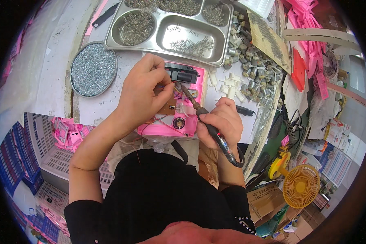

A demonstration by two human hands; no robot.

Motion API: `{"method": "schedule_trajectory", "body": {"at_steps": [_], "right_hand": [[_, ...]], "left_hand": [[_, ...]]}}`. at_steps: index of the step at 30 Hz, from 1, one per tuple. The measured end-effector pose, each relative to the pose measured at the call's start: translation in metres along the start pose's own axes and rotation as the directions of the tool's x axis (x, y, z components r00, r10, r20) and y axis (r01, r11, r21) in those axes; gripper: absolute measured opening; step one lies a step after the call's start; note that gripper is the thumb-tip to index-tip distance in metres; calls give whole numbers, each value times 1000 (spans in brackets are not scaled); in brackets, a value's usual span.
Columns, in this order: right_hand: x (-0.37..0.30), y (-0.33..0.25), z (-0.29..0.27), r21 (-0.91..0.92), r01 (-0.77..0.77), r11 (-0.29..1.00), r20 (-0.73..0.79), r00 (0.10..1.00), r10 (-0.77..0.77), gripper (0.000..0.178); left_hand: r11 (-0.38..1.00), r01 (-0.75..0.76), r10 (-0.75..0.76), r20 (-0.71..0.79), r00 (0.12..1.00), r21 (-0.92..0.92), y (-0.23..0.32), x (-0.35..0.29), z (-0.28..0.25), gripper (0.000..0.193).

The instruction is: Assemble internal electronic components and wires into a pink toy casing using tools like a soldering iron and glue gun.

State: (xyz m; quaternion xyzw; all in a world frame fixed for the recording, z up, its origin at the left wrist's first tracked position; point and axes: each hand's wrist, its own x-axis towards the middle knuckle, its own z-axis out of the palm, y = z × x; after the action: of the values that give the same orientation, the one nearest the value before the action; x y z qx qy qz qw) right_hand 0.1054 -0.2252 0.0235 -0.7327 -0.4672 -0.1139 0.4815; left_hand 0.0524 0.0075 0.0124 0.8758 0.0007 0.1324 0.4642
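Note:
A pink plastic housing [150,129] lies before me at the table's edge. In it are a brown circuit board [167,109], thin coloured wires, a small round black part [178,123] and a black plastic module [188,77]. My right hand [223,124] grips a soldering iron [214,133] by its dark handle. The iron's metal tip points up and left, reaching the wires beside the black module. Over the housing's left side, my left hand [146,91] pinches a thin wire close to that tip. My fingers partly hide the wire and the board.
Beyond the housing stands a steel compartment tray [162,49] of small springs. A round dish [93,70] of small silvery screws sits left. White plastic pieces [232,86] and many small motors [256,69] lie right. A yellow fan [301,186] stands lower right; a crate [53,150] holds pink parts.

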Motion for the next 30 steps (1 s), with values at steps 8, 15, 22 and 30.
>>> {"method": "schedule_trajectory", "body": {"at_steps": [8,15,22,30], "right_hand": [[-6,1,-6,18,-23,1000,31,999,22,20],[-4,3,-6,3,-36,999,60,998,36,18],[-2,1,-8,9,-18,1000,46,999,17,19],[-1,1,-4,6,-1,1000,12,1000,1,21]], "left_hand": [[1000,-3,4,-17,1000,27,1,0,1,16],[999,-16,17,-32,999,39,0,-1,3,16],[999,-42,43,-45,998,25,1,-1,3,14],[999,-43,45,-73,996,27,1,-1,4,15]]}}
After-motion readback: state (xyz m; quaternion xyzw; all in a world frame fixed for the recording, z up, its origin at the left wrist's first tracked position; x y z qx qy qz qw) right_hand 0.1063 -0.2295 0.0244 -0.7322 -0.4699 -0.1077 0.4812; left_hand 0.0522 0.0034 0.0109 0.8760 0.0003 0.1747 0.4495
